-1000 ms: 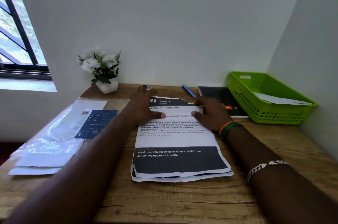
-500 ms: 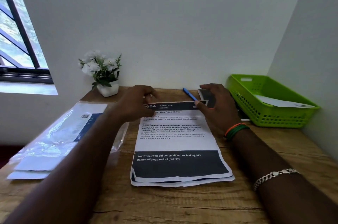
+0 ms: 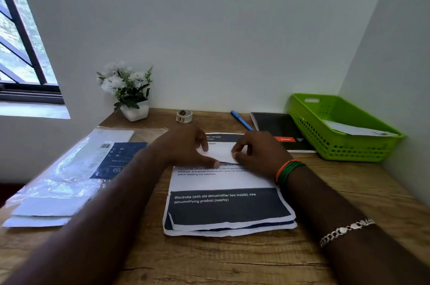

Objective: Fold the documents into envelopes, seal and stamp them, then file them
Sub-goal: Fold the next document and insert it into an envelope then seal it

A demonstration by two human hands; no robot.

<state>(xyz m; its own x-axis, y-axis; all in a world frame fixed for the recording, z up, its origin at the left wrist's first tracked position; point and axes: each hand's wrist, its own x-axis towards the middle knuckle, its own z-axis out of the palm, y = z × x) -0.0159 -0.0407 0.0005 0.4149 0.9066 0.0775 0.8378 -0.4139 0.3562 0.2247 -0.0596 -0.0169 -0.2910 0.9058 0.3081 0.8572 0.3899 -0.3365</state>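
At frame centre on the bench (image 3: 209, 259), the left hand (image 3: 186, 147) and right hand (image 3: 260, 154) each pinch the top sheet (image 3: 223, 180) folded-over edge; thin, limp paper, best held at its corners.

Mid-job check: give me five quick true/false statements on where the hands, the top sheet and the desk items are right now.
1. Both hands, left hand and right hand, pinch the top sheet being folded toward the person. True.
2. The green basket holds nothing. False: a white paper lies in it.
3. The blue pen lies between the tape roll and the black notebook. True.
4. The flower pot stands on the paper stack. False: it stands at the desk's back left, by the wall.
5. The packet of envelopes lies right of the stack. False: left.
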